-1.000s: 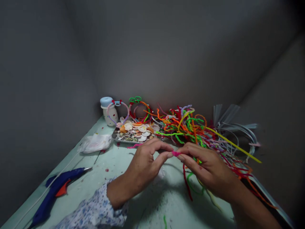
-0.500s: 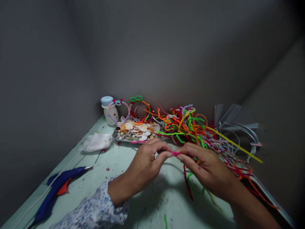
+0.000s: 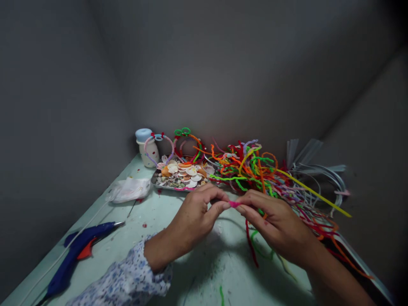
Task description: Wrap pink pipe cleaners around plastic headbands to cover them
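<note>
A short piece of pink pipe cleaner (image 3: 235, 204) is stretched between my two hands above the pale green table (image 3: 149, 221). My left hand (image 3: 196, 216) pinches its left end between thumb and fingertips. On the other side, my right hand (image 3: 274, 221) pinches the right end the same way. Behind my hands lies a tangled heap of coloured pipe cleaners (image 3: 251, 165). A metal tray (image 3: 172, 188) of shells stands beyond my left hand.
A blue glue gun (image 3: 79, 250) with its cable lies at the left, near a plastic packet (image 3: 130, 190). Decorated headbands (image 3: 174, 148) and a blue-lidded jar (image 3: 147, 148) stand at the back. Clear strips and plain bands (image 3: 331, 178) lie at the right.
</note>
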Available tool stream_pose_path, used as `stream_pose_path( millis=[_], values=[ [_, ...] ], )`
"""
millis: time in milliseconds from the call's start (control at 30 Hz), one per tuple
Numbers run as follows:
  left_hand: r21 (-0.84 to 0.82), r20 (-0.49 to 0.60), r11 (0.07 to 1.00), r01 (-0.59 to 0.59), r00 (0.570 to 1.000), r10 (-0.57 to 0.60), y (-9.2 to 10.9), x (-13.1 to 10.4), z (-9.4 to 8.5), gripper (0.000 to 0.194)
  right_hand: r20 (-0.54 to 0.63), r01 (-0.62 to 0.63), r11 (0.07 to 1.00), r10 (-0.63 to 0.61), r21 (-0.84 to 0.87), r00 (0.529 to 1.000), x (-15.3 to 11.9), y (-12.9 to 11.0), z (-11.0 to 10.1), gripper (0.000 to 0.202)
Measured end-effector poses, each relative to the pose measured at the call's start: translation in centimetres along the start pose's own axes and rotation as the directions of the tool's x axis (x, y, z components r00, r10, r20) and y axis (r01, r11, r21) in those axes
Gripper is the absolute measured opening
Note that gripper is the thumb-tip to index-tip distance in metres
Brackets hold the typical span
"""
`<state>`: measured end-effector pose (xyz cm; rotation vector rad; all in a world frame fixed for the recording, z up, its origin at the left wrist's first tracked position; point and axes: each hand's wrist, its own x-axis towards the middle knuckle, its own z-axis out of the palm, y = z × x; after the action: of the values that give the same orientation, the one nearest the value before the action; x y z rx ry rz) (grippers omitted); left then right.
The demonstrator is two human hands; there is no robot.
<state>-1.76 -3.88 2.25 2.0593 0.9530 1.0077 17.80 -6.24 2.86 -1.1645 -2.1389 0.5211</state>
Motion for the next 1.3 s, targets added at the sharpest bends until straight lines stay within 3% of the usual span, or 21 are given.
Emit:
stream_pose_path(
  millis=[233, 633, 733, 867, 967, 1133, 1300],
  values=[
    [0.012, 0.051, 1.000, 0.028, 0.998, -0.029, -0.1, -0.1, -0.1, 0.013, 0.013, -0.016, 1.000, 0.016, 0.021, 1.000, 0.0, -0.1, 0.0, 0.020],
    [0.159, 0.058, 0.986, -0.041, 0.998, 0.032, 0.0, 0.1, 0.2, 0.012, 0.039, -0.142, 0.981, 0.138, 0.136, 0.990, 0.1, -0.3, 0.4, 0.018],
    [0.162, 0.013, 0.985, -0.056, 0.998, 0.055, -0.1, 0.1, 0.1, 0.010, 0.019, -0.172, 0.973, 0.171, 0.155, 0.985, 0.2, -0.1, 0.5, 0.019],
    [0.179, -0.115, 0.983, -0.042, 0.991, 0.063, -1.1, 0.4, -0.7, 0.038, -0.006, -0.274, 0.929, 0.284, 0.247, 0.959, 0.3, 0.8, 0.2, 0.023],
    [0.192, -0.163, 0.981, -0.005, 0.986, 0.037, -2.3, 0.9, -1.4, 0.049, -0.008, -0.336, 0.872, 0.363, 0.356, 0.932, 0.3, 1.5, -0.2, 0.024],
    [0.209, -0.144, 0.970, 0.126, 0.985, -0.096, -3.4, 1.5, -1.8, 0.041, -0.026, -0.348, 0.833, 0.397, 0.430, 0.918, 0.2, 1.7, -0.5, 0.023],
    [0.272, -0.065, 0.953, 0.131, 0.991, -0.117, -3.8, 1.5, -2.0, 0.027, -0.047, -0.339, 0.832, 0.398, 0.440, 0.916, 0.1, 1.8, -0.6, 0.020]
  ],
)
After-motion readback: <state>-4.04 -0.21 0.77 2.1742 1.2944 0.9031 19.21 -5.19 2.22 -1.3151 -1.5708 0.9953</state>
